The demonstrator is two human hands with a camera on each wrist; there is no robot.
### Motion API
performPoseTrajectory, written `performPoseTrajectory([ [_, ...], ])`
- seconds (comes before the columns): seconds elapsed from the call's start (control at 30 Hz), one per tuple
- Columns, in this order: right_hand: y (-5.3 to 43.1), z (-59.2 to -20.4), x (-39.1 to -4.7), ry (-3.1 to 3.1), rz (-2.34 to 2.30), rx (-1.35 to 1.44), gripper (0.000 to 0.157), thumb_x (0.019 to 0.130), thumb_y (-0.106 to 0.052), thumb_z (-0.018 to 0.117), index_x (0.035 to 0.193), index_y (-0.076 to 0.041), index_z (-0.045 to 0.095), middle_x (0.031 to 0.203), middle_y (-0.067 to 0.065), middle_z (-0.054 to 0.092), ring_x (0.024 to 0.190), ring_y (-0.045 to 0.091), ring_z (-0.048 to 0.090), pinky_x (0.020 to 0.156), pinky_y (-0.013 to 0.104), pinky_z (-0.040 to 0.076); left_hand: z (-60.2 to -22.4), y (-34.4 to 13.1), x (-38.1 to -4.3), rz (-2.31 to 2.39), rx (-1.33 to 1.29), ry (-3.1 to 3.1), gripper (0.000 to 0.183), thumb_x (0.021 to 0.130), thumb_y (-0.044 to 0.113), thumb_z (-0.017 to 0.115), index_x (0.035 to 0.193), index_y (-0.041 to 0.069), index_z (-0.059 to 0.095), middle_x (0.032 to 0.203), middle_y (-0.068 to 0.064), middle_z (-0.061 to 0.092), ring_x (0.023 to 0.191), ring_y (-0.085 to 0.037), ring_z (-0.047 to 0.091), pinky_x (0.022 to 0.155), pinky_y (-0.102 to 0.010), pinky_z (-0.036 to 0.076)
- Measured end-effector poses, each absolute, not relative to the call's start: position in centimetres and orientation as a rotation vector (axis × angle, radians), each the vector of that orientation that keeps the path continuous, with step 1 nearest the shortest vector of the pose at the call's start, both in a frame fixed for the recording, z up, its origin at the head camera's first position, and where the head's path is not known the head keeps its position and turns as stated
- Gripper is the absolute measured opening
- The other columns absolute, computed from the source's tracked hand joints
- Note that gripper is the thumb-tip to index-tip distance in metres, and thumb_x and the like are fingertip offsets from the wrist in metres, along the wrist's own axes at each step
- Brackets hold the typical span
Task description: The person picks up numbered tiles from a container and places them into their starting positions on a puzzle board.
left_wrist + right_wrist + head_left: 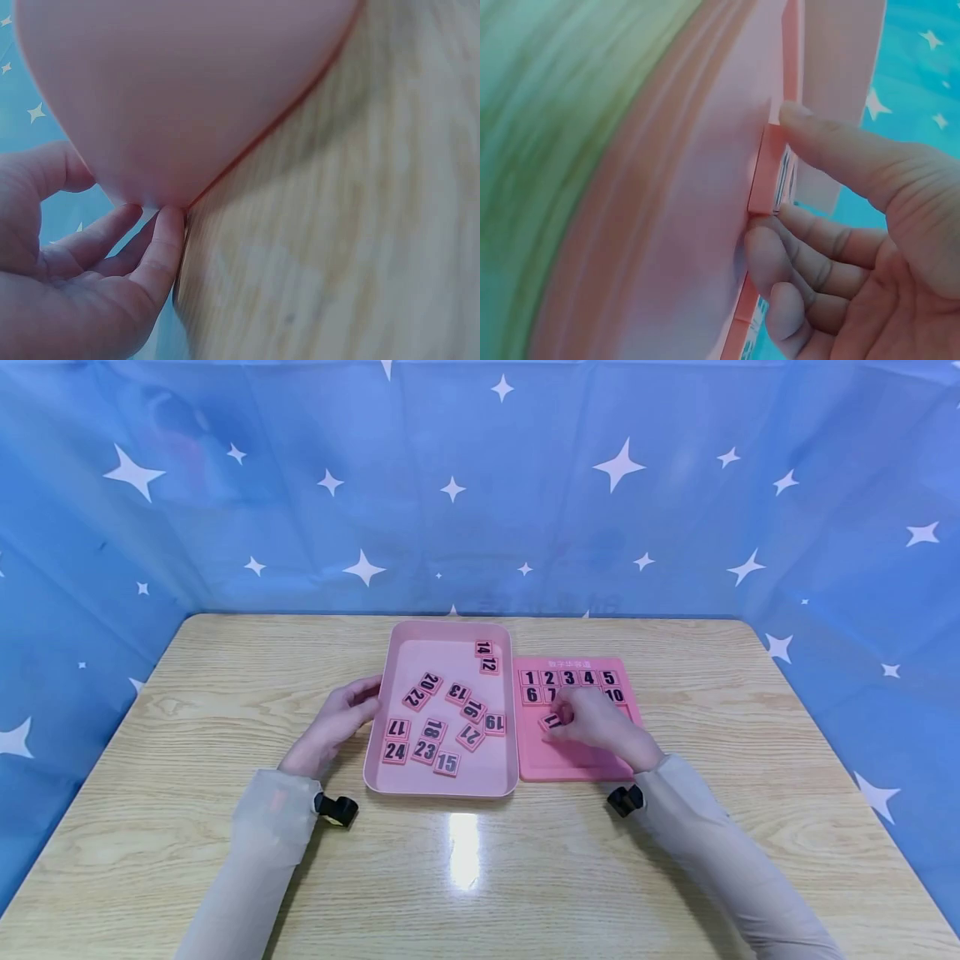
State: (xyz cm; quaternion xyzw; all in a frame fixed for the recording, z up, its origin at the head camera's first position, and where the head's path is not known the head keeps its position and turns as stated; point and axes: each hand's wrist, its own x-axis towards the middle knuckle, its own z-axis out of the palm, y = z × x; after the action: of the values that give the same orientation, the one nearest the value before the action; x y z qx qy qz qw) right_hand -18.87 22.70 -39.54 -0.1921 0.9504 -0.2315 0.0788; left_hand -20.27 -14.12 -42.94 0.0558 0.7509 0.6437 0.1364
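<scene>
In the head view, my left hand [341, 720] is at the left side of a pink tray [450, 787]. The left wrist view shows its bent, spread fingers [159, 244] touching the outside of the tray wall [187, 97]. My right hand [597, 720] is over a pink number puzzle board [577, 766]. Between its thumb and fingers it pinches the number tile 11 [550, 722], which lies tilted against the board below the tile rows. The right wrist view shows this tile [767, 171] edge-on, thumb at one end and fingers at the other. Part of the second row is hidden by the hand.
Loose number tiles [447, 764] are scattered in the tray, with tiles 14 and 12 [489, 665] in its upper right corner. Rows of tiles starting with 1 [530, 678] sit along the board's top. Tray and board stand side by side on a wooden table [465, 910]. Starry blue cloth [405, 510] hangs behind.
</scene>
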Motion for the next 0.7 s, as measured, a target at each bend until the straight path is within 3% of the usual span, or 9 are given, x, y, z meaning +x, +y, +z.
performPoseTrajectory([
  [0.37,23.46,-39.14,-18.88,2.714,-0.697,-0.587,0.023,0.073,0.002,0.073,0.093,0.004,0.062,0.076,0.007,0.061,0.071,0.017,0.056,0.066,0.03,0.05,-42.9,-14.07,-20.29,1.86,0.144,2.18,0.049,0.094,0.001,0.044,0.14,-0.01,0.031,0.136,-0.03,0.04,0.123,-0.036,0.04,0.086,-0.012,0.043],
  [0.7,22.72,-39.71,-18.81,2.828,-0.705,-0.51,0.025,0.073,-0.018,0.08,0.079,-0.002,0.061,0.071,0.003,0.06,0.065,0.015,0.053,0.062,0.028,0.047,-42.97,-14.1,-20.32,1.864,0.152,2.181,0.049,0.094,0.002,0.045,0.14,-0.01,0.031,0.136,-0.03,0.04,0.122,-0.036,0.041,0.085,-0.012,0.044],
])
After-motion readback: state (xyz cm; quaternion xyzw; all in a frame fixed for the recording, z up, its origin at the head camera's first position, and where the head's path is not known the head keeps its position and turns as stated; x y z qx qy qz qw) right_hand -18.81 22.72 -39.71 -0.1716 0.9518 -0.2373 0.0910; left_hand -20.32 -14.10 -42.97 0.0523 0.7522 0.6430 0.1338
